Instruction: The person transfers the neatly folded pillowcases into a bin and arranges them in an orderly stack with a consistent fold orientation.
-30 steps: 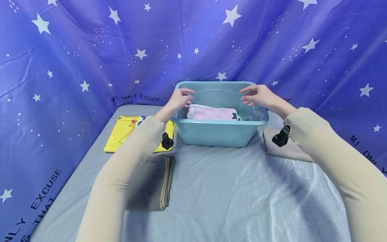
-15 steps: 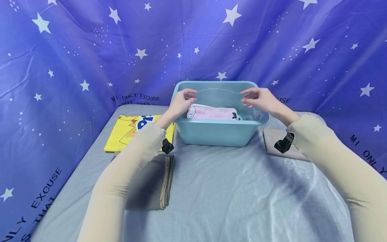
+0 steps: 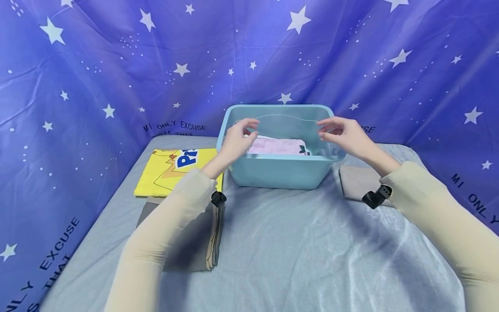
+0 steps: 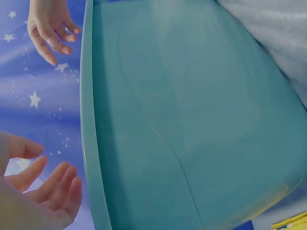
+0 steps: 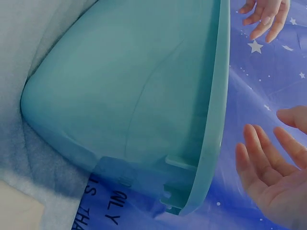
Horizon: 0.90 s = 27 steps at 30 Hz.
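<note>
A light blue plastic tub [image 3: 278, 173] stands at the far middle of the bed-like grey surface. In it lies a folded pink cloth [image 3: 277, 146] with a dark leaf print, partly hidden by the front wall. Over the tub's left side hovers my left hand [image 3: 239, 141], fingers loosely bent and holding nothing. My right hand [image 3: 347, 136] hovers at the tub's right end, its fingers relaxed too. Both wrist views show bare palms, the left hand [image 4: 45, 196] and the right hand [image 5: 276, 177] apart from the tub's rim.
A folded yellow cloth [image 3: 156, 171] with blue lettering lies left of the tub. Nearer me is a folded dark grey cloth [image 3: 191, 247], partly under my left sleeve. To the right lies a light grey folded cloth [image 3: 356, 184]. A starry blue curtain [image 3: 249, 52] hangs behind.
Both hands have drawn back a little toward me, the left also shifting right and the right hand moving outward to the right. The tub and cloths stay in place.
</note>
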### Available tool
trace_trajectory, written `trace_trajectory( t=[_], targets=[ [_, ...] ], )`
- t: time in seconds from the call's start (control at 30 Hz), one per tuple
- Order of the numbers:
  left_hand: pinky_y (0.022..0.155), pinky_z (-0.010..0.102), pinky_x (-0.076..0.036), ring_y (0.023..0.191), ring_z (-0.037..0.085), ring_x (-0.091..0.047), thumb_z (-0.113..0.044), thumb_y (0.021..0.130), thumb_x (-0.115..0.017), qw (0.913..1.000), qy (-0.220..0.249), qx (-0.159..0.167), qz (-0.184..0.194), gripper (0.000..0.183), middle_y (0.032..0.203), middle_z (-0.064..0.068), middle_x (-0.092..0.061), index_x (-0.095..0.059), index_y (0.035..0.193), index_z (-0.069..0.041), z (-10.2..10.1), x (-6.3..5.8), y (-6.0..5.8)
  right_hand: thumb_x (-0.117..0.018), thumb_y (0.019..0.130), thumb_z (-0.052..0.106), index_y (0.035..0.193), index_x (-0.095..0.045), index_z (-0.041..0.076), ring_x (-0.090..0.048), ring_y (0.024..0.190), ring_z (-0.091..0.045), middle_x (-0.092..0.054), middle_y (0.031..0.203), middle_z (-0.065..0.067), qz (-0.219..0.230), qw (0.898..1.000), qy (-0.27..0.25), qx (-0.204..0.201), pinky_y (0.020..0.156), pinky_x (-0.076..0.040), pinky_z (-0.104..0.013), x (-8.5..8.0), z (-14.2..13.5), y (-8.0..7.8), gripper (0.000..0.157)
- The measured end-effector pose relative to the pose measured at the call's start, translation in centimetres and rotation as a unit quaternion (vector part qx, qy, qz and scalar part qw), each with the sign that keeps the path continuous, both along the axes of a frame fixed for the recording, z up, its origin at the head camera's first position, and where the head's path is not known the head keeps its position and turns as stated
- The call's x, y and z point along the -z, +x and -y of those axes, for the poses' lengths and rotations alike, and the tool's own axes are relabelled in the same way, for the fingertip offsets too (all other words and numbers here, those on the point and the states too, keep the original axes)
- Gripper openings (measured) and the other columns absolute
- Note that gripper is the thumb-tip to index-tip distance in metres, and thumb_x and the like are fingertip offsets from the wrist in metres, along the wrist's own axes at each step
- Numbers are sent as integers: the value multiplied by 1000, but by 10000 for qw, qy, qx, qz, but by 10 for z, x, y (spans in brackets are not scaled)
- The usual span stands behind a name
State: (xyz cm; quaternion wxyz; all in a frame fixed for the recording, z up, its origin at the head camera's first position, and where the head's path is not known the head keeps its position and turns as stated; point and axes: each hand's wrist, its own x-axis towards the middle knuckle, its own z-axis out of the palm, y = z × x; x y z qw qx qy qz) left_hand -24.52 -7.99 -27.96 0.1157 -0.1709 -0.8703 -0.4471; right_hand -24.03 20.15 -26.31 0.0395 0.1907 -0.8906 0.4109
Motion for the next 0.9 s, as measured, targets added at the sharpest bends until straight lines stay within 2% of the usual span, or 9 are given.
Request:
trace_trajectory(
  t=[0.17, 0.3, 0.43, 0.63, 0.9],
  targets=[
    [71, 27, -45, 82, 21, -57, -4, 81, -51, 9987, -101, 60, -504, 31, 103, 14, -61, -58, 111, -3, -5, 4, 8, -56, 85, 12, 115, -56, 2, -57, 70, 4, -63, 94, -13, -221, 9997, -56, 54, 60, -45, -16, 2, -4, 11, 32],
    [71, 29, -45, 81, 20, -57, -4, 80, -51, 9968, -120, 106, -788, 30, 101, 13, -61, -58, 110, -3, -9, 6, 14, -59, 84, 15, 114, -57, 2, -57, 73, 5, -65, 92, -4, -283, 9992, -153, 216, 62, -44, -13, 5, -8, 18, 32],
    [72, 32, -45, 82, 20, -57, -3, 80, -51, 9947, -98, 220, -1002, 30, 102, 11, -60, -58, 109, -2, -13, 6, 21, -61, 83, 17, 112, -58, 4, -57, 76, 7, -64, 91, 7, -354, 9983, -231, 410, 64, -43, -11, 5, -13, 26, 31],
    [74, 31, -44, 84, 21, -55, -4, 82, -51, 9912, -162, 406, -1251, 29, 103, 11, -59, -58, 110, -2, -20, 7, 33, -58, 84, 10, 112, -58, 3, -57, 77, 8, -62, 88, 17, -554, 9971, -378, 355, 65, -43, -9, 5, -21, 36, 28],
    [74, 25, -40, 88, 20, -53, -6, 83, -53, 9863, -373, 572, -1502, 29, 105, 8, -59, -58, 111, -3, -31, 11, 46, -60, 82, 6, 111, -59, 6, -57, 75, 6, -60, 85, 23, -686, 9955, -533, 370, 64, -42, -9, 10, -34, 45, 29]
  ],
)
